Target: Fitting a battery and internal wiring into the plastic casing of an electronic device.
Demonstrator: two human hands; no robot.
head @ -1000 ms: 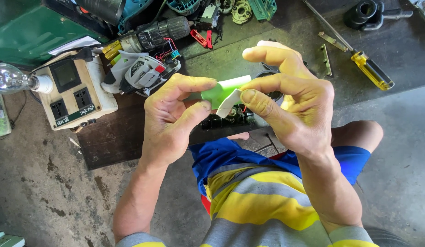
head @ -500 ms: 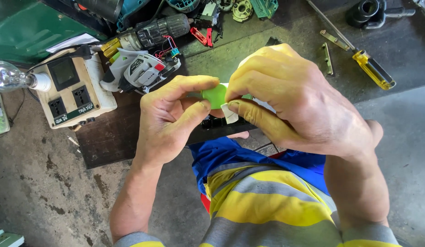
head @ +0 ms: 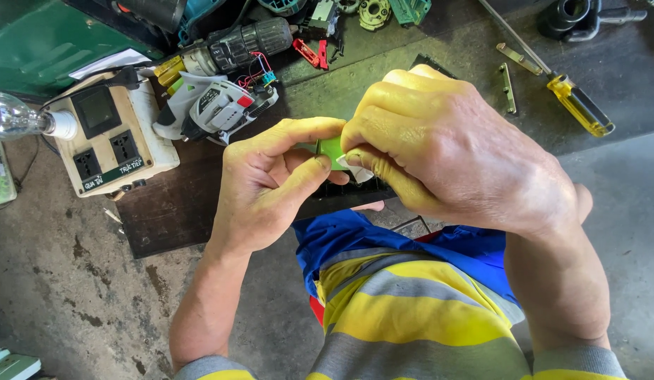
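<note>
Both hands meet over my lap on a small bright green piece (head: 332, 149) with a white scrap at its lower edge. My left hand (head: 271, 186) pinches the green piece between thumb and forefinger from the left. My right hand (head: 447, 158) curls over it from the right, fingertips pressed on the green piece and the white scrap. Most of the piece is hidden under my right fingers.
A cream socket box (head: 112, 144) with a bulb (head: 17, 116) stands at the left. A dismantled drill (head: 221, 74) with loose wires lies behind the hands. A yellow-handled screwdriver (head: 579, 105) and small metal parts lie at the upper right. A dark board (head: 172, 211) covers the concrete floor.
My right hand has closed down over the green piece, which showed openly between both hands a second ago. The left hand has kept its pinch and barely moved.
</note>
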